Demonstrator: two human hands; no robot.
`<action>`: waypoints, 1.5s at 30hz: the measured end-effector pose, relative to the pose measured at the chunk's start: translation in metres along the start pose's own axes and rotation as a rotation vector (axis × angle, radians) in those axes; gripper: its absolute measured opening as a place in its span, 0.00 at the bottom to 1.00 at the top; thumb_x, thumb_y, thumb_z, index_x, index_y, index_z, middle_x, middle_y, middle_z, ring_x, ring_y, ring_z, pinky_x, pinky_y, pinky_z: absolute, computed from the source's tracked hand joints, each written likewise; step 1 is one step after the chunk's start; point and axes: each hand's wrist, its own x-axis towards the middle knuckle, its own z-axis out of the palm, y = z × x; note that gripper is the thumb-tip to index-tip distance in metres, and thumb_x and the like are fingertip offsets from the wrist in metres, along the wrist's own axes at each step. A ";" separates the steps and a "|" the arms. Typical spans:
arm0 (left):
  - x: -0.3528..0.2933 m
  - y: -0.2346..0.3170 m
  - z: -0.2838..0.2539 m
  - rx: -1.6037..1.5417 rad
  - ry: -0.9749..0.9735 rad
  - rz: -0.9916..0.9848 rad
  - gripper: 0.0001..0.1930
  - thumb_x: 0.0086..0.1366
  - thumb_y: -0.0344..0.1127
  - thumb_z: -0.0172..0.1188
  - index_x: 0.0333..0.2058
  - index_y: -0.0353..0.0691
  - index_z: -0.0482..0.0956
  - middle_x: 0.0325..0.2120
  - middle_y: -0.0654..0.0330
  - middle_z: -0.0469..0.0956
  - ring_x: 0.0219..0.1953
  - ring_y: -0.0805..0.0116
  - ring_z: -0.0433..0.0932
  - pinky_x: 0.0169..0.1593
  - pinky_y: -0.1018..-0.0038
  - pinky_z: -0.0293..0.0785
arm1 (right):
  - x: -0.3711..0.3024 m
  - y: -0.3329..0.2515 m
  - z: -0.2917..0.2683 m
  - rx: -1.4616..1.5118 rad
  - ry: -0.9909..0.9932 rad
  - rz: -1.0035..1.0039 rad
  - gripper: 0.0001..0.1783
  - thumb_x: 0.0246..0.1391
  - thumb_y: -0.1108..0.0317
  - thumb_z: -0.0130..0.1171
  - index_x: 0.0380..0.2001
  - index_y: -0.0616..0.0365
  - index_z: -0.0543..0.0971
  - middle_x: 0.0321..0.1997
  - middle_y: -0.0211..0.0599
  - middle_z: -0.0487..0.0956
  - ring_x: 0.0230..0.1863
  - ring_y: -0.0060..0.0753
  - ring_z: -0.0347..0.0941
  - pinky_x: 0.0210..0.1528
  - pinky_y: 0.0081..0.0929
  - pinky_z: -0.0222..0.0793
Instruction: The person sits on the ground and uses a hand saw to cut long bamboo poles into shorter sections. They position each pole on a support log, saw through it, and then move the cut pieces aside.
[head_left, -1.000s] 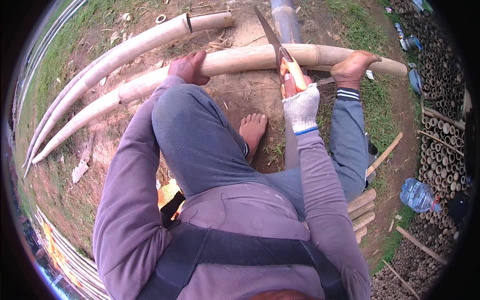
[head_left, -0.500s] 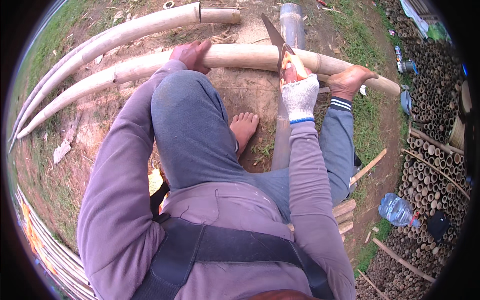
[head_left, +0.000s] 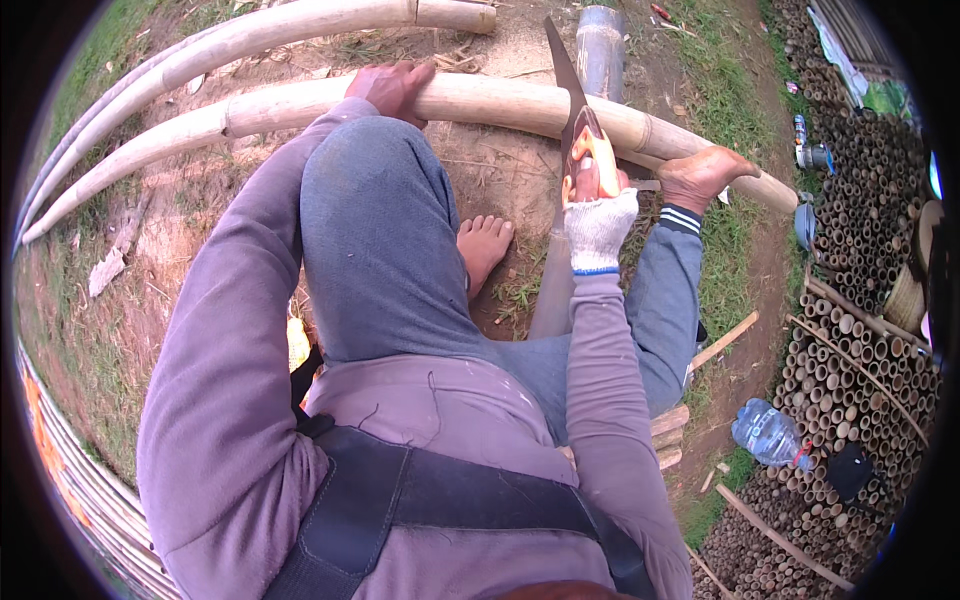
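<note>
A long pale bamboo pole lies crosswise in front of me, over a thicker grey bamboo log. My left hand is wrapped over the pole left of the middle. In my right hand, which wears a white fingerless knit glove, is the orange handle of a handsaw. The saw's dark blade stands against the pole just beside the log. How deep the blade sits cannot be made out. My right foot presses on the pole near its right end.
More bamboo poles lie beyond, at the far left. My left foot rests on bare soil. At right are stacked cut bamboo pieces, a clear plastic bottle and a woven hat. Long strips lie at lower left.
My right hand has drawn the saw back toward me, with its handle now farther from the pole. My left hand keeps its hold; the whole view has shifted slightly.
</note>
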 end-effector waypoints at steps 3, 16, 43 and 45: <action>-0.006 -0.005 -0.009 -0.030 0.022 -0.007 0.39 0.55 0.50 0.77 0.64 0.52 0.70 0.48 0.51 0.84 0.50 0.50 0.87 0.54 0.53 0.85 | 0.005 -0.001 0.001 -0.096 -0.020 0.006 0.15 0.71 0.62 0.67 0.41 0.67 0.80 0.27 0.35 0.81 0.25 0.23 0.77 0.28 0.27 0.74; -0.010 -0.006 -0.002 0.005 -0.034 -0.072 0.37 0.54 0.50 0.77 0.61 0.52 0.71 0.47 0.53 0.83 0.50 0.50 0.87 0.55 0.53 0.84 | -0.025 0.008 -0.011 -0.111 -0.032 -0.083 0.15 0.69 0.63 0.67 0.39 0.67 0.80 0.25 0.38 0.79 0.25 0.30 0.77 0.31 0.34 0.72; 0.005 0.004 -0.002 0.010 0.001 -0.006 0.40 0.53 0.51 0.77 0.64 0.54 0.71 0.47 0.52 0.84 0.48 0.48 0.88 0.53 0.51 0.85 | -0.188 -0.022 -0.116 -0.047 -0.038 0.192 0.12 0.69 0.66 0.65 0.40 0.67 0.78 0.29 0.37 0.78 0.29 0.28 0.75 0.35 0.32 0.72; -0.009 -0.001 0.005 0.030 -0.013 -0.045 0.38 0.54 0.51 0.77 0.62 0.54 0.72 0.47 0.53 0.84 0.48 0.48 0.88 0.52 0.51 0.85 | -0.190 -0.013 -0.121 0.007 -0.073 0.195 0.13 0.69 0.66 0.65 0.40 0.68 0.78 0.30 0.36 0.79 0.30 0.26 0.76 0.34 0.31 0.72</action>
